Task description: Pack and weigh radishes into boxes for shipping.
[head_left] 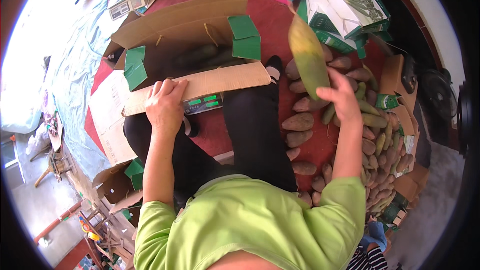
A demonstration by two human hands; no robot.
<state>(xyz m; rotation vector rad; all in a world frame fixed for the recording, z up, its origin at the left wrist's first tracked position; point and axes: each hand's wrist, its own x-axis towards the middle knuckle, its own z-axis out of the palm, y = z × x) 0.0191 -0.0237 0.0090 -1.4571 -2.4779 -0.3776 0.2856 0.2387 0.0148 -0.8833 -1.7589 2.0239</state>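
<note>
I see the left hand [166, 106] curl its fingers over the near flap [220, 80] of an open box [187, 12], while the right hand [342, 95] grips in its fingers a yellow-green radish [306, 47], aloft past the box's right edge above the red floor [272, 30].

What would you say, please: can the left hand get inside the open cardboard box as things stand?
Probably yes: the left hand is on the near flap, and nothing visible covers the top of the cardboard box just beyond it.
</note>
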